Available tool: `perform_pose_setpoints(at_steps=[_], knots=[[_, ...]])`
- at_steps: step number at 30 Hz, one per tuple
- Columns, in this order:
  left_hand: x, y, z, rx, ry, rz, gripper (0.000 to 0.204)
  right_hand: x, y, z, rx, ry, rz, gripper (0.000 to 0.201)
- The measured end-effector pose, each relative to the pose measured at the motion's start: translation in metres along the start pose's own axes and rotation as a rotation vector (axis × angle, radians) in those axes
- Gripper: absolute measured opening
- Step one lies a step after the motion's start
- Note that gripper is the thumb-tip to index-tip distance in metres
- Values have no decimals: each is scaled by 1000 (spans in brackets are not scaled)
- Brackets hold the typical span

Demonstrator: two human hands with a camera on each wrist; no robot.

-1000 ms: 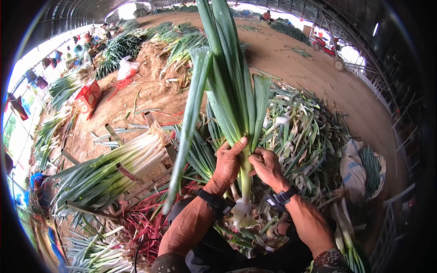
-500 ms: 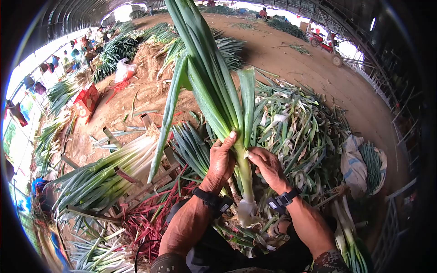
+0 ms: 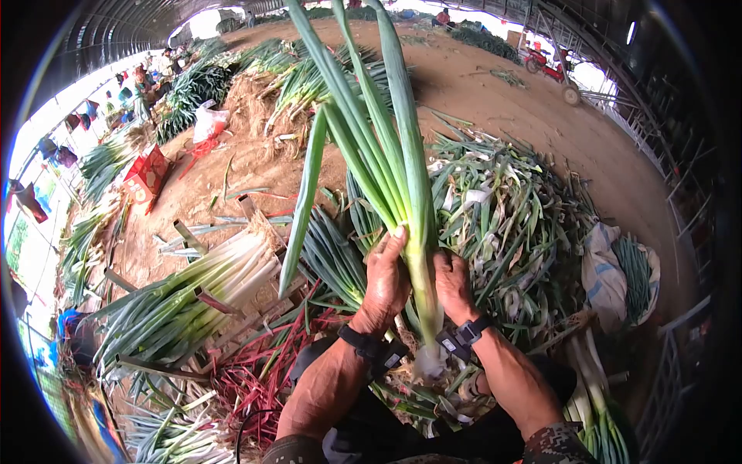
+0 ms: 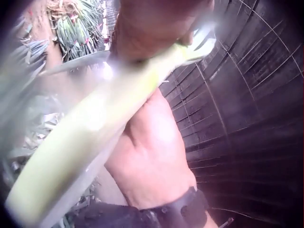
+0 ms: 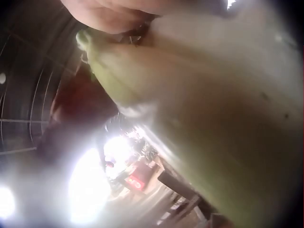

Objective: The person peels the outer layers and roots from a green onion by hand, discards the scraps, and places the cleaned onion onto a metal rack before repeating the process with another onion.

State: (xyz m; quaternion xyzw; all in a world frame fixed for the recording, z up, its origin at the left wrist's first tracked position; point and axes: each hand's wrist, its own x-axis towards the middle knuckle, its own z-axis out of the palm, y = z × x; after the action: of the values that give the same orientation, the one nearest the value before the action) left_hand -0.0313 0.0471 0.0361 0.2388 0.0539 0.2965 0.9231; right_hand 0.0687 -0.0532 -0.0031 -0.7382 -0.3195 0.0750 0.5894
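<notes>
A large green onion (image 3: 420, 271) stands upright before me, its long leaves fanning up and its pale root end blurred at the bottom. My left hand (image 3: 386, 277) grips it from the left, thumb up along the stalk where the leaves part. On the other side my right hand (image 3: 454, 284) has curled fingers and thumb against the stalk, slightly lower. In the left wrist view the pale stalk (image 4: 80, 137) crosses in front of my right hand (image 4: 152, 152). The right wrist view has the stalk (image 5: 190, 109) close up and blurred.
Trimmed leaves (image 3: 510, 224) are heaped at right, beside a white sack (image 3: 607, 267). At left, green onions (image 3: 193, 286) lie in a rack with upright posts. Red straps (image 3: 263, 363) lie in front of it. Further off are a red box (image 3: 147, 176) and a red vehicle (image 3: 545, 63).
The short, broad leaf standing out on the right of the stalk is no longer seen there. My right hand has shifted from pinching the stalk's front to its right side; the left keeps its grip.
</notes>
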Motion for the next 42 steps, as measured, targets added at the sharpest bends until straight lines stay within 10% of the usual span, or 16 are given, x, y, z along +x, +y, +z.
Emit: perform_pose_setpoints(at_steps=[6,9,14,23,28,33,37,42], knots=[[4,2,-7,477,146,98,89,-15,-20,0,408,51,131,31],[-2,-2,3,801,104,303,74,-18,-20,-5,249,17,108,29],[-3,7,-1,520,205,144,43,-24,-29,1,473,88,277,33],[25,42,-28,110,361,187,63,-22,3,-36,1494,-104,527,25],[23,75,-50,169,389,383,57,-42,-8,-95,894,-233,582,32],[26,97,-89,38,450,520,50,-53,97,-162,-32,-104,509,50],[14,103,-66,16,522,544,50,-63,86,-156,-711,-126,162,58],[11,111,-67,27,393,578,47,-57,-5,-116,-243,-342,11,53]])
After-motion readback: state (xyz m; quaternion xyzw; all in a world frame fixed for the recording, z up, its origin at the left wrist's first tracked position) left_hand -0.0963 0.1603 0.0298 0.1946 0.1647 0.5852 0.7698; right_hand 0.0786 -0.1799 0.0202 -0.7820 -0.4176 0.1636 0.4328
